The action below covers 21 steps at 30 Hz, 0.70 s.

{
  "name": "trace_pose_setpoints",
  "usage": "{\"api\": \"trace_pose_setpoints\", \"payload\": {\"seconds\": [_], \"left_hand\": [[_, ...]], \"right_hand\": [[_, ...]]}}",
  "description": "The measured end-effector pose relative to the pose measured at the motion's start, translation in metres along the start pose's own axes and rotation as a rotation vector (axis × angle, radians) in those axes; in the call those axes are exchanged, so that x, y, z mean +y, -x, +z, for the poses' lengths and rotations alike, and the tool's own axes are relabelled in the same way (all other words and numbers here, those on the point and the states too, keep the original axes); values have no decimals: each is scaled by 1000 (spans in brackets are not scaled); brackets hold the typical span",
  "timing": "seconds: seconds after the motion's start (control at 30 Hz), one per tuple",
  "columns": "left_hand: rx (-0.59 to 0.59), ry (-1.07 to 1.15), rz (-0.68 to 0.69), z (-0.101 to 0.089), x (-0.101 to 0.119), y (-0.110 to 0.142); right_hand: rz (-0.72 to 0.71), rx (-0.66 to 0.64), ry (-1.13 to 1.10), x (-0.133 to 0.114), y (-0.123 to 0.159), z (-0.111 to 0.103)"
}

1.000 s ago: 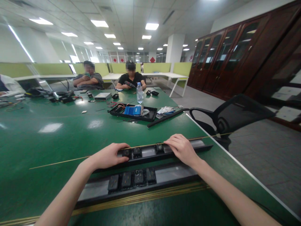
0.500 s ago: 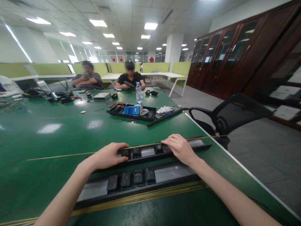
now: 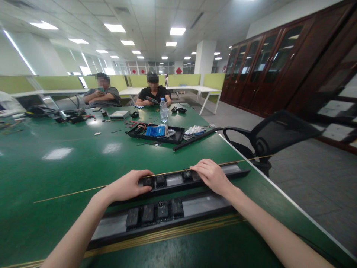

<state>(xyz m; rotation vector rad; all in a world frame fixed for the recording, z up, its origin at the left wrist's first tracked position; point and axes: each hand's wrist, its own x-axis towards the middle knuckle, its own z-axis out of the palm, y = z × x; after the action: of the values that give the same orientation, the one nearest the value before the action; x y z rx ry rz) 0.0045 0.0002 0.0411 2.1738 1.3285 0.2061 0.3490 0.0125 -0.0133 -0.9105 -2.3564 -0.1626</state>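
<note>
Two long black channels lie across the table, each holding black socket-like blocks. My left hand (image 3: 129, 183) is closed over the left part of the far channel (image 3: 174, 189), thumb on its near side and fingers at its far edge, by a block (image 3: 161, 181). A thin gold rod (image 3: 69, 194) runs along this channel, past both ends. With fingertips pinched together, my right hand (image 3: 209, 175) holds the rod just right of another block (image 3: 186, 175). Closer to me, the near channel (image 3: 205, 205) bears several blocks (image 3: 148, 213) in a row. My left palm is hidden.
More gold rods (image 3: 167, 236) lie along the near channel's front. Beyond my hands are a black tray (image 3: 178, 138) with blue pieces, a bottle (image 3: 163, 111), gloves (image 3: 194, 131) and a black strip (image 3: 196, 139). A chair (image 3: 284, 132) stands at the right edge. Two people sit across the table.
The rod's left end rose slightly, then dropped again; its right end swayed too. Both hands keep their places on the far channel and rod. The whole view shifted slightly.
</note>
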Motion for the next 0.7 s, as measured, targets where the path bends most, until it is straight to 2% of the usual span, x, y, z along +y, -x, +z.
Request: {"api": "trace_pose_setpoints", "payload": {"seconds": [0.33,0.7], "left_hand": [[-13,19,5,0,1,1],[-10,9,28,-1,-1,1]], "right_hand": [[29,3,-22,1,0,1],[25,-25,-20,16,1,-9]]}}
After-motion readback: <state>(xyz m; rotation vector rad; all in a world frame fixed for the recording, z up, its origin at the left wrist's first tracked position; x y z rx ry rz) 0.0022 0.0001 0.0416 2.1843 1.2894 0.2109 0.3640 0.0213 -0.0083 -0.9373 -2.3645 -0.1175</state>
